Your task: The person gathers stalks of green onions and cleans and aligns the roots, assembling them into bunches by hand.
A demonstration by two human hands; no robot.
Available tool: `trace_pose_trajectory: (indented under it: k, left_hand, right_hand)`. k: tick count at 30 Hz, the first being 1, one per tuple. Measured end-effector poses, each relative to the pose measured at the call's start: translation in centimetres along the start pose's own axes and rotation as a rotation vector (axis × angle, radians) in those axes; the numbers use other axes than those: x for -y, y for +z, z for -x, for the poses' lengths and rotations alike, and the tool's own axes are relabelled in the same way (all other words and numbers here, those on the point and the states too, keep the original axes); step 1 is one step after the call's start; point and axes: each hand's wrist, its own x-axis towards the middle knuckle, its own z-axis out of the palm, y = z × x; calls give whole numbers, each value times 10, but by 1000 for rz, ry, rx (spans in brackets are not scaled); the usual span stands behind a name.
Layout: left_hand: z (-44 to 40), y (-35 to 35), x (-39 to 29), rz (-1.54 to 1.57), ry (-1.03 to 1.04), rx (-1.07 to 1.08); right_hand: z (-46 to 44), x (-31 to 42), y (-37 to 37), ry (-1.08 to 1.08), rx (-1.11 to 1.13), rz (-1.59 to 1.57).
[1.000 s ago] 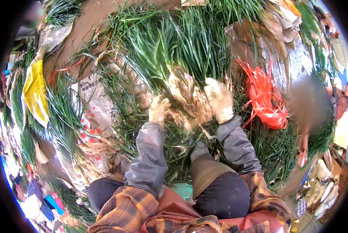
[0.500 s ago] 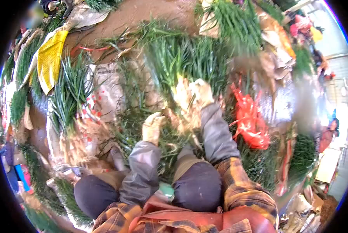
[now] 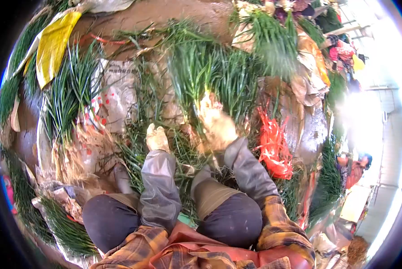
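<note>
Both my hands wear pale, dirty gloves below grey waterproof sleeves. My left hand (image 3: 157, 138) hovers over loose green leaves in front of my left knee, its fingers loosely bent and a little apart, with nothing visible in them. Motion smears my right hand (image 3: 223, 130), which is at the pale root end of a bunch of green onions (image 3: 201, 74); its fingers cannot be made out. The leaves of that bunch point away from me. Another pile of green onions (image 3: 73, 96) lies to the left, its tan roots toward me.
A tangle of red plastic strips (image 3: 275, 148) lies right of my right hand. A white printed sack (image 3: 118, 89) is spread at left, beyond it a yellow sack (image 3: 53, 49). More green onions (image 3: 272, 40) rest on sacking at upper right. Another person (image 3: 355, 172) is at far right.
My left hand has moved left, away from the onion roots. My right hand has come down and nearer to me along the root end. The view has shifted slightly.
</note>
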Motion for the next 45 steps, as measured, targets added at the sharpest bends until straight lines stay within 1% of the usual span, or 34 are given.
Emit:
trace_pose_trajectory:
  k: [1,3,4,5,7,8,9,10,12,13,15,16,18,19,20,21,22,23,24,26,28,29,31,32,33,36,37,38,39,40,41,42,44,45]
  left_hand:
    - [-8,-6,14,50,-31,37]
    - [-12,-8,31,97,1,119]
    - [-4,-1,34,92,57,165]
    - [-1,2,34,138,10,256]
    - [12,16,23,176,-47,365]
    - [24,26,8,163,-57,384]
    - [36,34,-12,93,-119,419]
    - [33,37,-13,58,-106,503]
    - [48,58,-23,86,-158,453]
    - [58,63,-49,-80,-226,544]
    - [41,56,-32,-374,206,915]
    - [37,52,-31,-397,29,1026]
    - [52,53,-31,78,-551,652]
    - [45,54,-31,27,-595,676]
    - [44,42,-32,58,-493,836]
    - [57,46,-47,193,-594,783]
    - [71,50,-62,326,-694,729]
    - [68,38,-45,526,-797,949]
    - [64,37,-27,804,-795,1317]
    - [83,34,-36,1069,-943,1104]
    - [80,33,-32,1158,-934,1157]
    - [80,34,-38,1162,-913,1044]
    - [70,39,-43,1006,-940,912]
    - [62,42,-39,808,-899,940]
    - [60,45,-39,698,-900,875]
    - [73,53,-45,455,-784,639]
    - [81,55,-56,409,-650,541]
    - [90,57,-67,347,-519,440]
    - [82,51,-60,361,-428,451]
    - [68,48,-54,370,-328,470]
    - [68,50,-70,260,-280,368]
    - [62,47,-79,336,-246,454]
    - [36,37,-63,487,-307,628]
    - [37,37,-64,443,-373,616]
  right_hand:
    - [-29,-12,-3,-20,-115,37]
    - [-51,0,-3,-124,-279,482]
    - [-52,8,0,-14,-405,336]
    - [-60,19,5,142,-354,1016]
    - [-68,28,0,346,-194,602]
    - [-62,48,-5,493,-212,273]
    - [-78,-5,0,123,-218,480]
    - [-61,14,-2,140,-187,486]
    - [-27,54,-8,173,-123,499]
    - [-6,69,4,96,-6,546]
    - [21,67,17,30,109,578]
    - [29,62,19,69,29,309]
    - [24,40,15,93,-11,-165]
    - [20,27,9,64,37,-465]
    - [15,16,6,32,82,-764]
    - [6,30,9,113,269,-1052]
    - [0,33,14,-35,344,-881]
    - [-6,36,19,-190,393,-719]
    - [-12,34,29,-187,451,-910]
    - [-23,31,48,-152,584,-1295]
    - [-27,45,45,-177,619,-1078]
    - [-20,57,43,117,473,-1009]
    - [-28,58,53,-53,25,-618]
    - [-26,55,51,217,-17,-810]
    - [-27,39,61,123,-102,-915]
    - [-33,14,74,149,-241,-955]
    - [-62,-56,74,116,-276,-924]
    - [-69,-81,68,103,-292,-909]
    - [-76,-104,61,90,-309,-894]
    - [-66,-65,44,161,28,-540]
    - [-48,-25,34,212,190,-361]
    - [-30,17,23,231,361,-173]
    - [0,83,29,-33,462,811]
    - [-13,86,22,66,296,797]
